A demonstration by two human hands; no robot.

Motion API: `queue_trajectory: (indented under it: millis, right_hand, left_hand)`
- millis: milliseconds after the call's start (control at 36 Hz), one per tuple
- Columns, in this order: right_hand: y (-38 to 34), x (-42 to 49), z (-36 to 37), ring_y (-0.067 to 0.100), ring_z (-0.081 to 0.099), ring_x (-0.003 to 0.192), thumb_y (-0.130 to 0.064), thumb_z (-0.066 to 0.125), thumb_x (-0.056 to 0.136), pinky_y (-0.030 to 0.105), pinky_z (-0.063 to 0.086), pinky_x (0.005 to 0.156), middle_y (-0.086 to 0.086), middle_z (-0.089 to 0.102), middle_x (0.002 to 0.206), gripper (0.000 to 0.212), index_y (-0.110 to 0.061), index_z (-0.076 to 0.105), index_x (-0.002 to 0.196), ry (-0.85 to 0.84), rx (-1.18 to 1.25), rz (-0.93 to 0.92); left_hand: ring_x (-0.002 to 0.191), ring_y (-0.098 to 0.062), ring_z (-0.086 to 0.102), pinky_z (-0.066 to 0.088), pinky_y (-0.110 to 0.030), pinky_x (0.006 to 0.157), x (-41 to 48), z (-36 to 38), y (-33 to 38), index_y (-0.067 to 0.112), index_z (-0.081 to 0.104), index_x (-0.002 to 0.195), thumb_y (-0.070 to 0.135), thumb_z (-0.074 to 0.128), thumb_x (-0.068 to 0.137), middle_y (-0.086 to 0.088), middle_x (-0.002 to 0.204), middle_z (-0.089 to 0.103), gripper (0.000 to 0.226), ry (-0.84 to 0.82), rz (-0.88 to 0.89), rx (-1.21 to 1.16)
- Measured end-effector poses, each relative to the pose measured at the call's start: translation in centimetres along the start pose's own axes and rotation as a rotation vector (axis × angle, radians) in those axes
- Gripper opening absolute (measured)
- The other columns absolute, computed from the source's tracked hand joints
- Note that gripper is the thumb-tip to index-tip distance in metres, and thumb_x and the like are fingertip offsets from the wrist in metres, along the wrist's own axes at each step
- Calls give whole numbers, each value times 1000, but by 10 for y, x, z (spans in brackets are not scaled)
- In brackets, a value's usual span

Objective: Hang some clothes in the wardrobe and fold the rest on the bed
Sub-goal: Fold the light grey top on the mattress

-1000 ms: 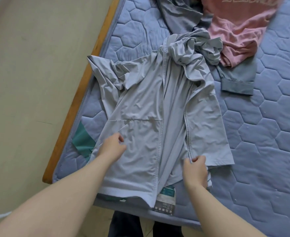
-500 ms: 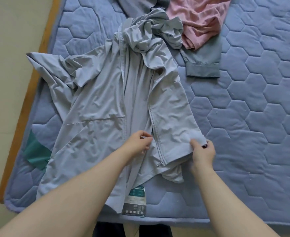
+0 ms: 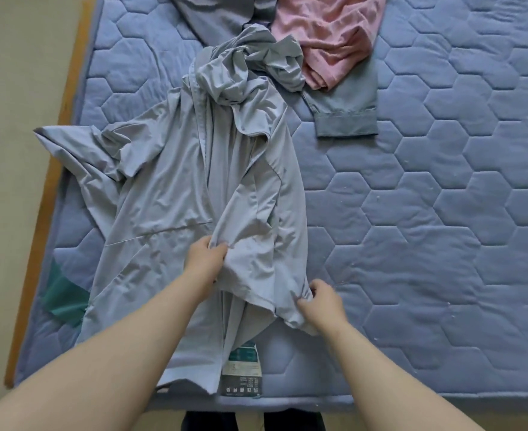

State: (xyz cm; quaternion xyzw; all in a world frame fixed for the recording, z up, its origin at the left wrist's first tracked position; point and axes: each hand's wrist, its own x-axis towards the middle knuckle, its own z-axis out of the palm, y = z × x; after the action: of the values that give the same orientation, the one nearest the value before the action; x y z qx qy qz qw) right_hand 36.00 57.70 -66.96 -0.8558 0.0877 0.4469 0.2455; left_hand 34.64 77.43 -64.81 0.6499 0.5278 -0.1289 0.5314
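Fingers of the left hand (image 3: pixel 206 262) pinch a lifted front panel of the light grey jacket (image 3: pixel 169 188). The right hand (image 3: pixel 321 301) pinches the panel's hem. The jacket lies spread on the bed (image 3: pixel 443 244). This looks like the folding step. Next, the panel needs laying flat across.

Soft even daylight, wide-angle edge distortion

A home bedroom: quilted mattress (image 3: pixel 443 213) strewn with clothes (image 3: pixel 334 42)
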Motion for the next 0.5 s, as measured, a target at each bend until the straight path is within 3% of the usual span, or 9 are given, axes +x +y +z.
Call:
queue_trajectory:
  millis: [56,139,167,222,278,333,389,444,500]
  right_hand:
    - [0,9,-5,22,52,78,-8,54,85,27,32,61,8,54,72,24,-16,45,65,93,167,-15]
    - [-11,12,-35,17,51,46,0,47,87,24,41,45,14,50,67,25,-15,45,66,291,690,104]
    - [-15,13,-52,17,52,45,0,46,88,26,47,44,17,54,71,24,-15,45,69,396,807,107]
    - [-25,12,-96,17,56,60,-4,51,89,34,55,59,13,61,86,18,-16,47,75,713,967,68]
    - [-32,5,-147,16,59,70,-10,53,90,31,56,62,9,60,97,12,-17,47,84,999,1299,-20]
    - [-30,1,-181,24,61,99,-12,50,88,37,52,85,10,57,118,19,-21,45,104,1121,1520,-181]
    - [-25,-5,-186,19,45,127,-6,46,91,29,38,101,15,38,142,46,-16,32,134,1084,1461,-269]
    - [-19,-6,-163,10,38,125,3,43,91,19,32,99,14,29,148,60,-12,21,145,967,1173,-222]
    - [-10,-7,-124,17,46,121,7,41,88,25,35,98,13,40,143,60,-14,29,143,730,797,-134]
  left_hand:
    - [76,-20,47,35,-27,57,-4,0,0,17,57,102,18,50,95,-2,84,55,10,-3,32,20]
    - [85,-25,53,45,-36,74,-13,2,4,18,60,100,19,52,93,-2,86,59,11,-2,77,41]
    - [87,-26,55,47,-39,78,-17,4,7,20,61,95,19,53,92,-4,87,61,9,-6,97,52]
    - [86,-26,56,48,-39,78,-26,7,12,23,61,82,18,54,89,-8,90,64,11,-13,128,66]
    - [82,-24,54,43,-35,74,-33,13,17,18,60,78,17,55,88,-12,89,63,11,-32,153,71]
    - [81,-22,53,41,-32,73,-41,20,21,11,62,85,16,56,88,-14,89,62,8,-67,181,72]
    - [81,-21,54,40,-31,72,-49,30,24,10,65,92,13,56,88,-12,88,63,9,-126,215,93]
    - [79,-19,52,38,-30,70,-56,41,24,10,65,90,11,57,88,-10,83,61,8,-207,252,147]
    - [80,-19,54,40,-30,70,-63,45,20,12,64,93,10,57,89,-11,86,62,9,-323,262,226]
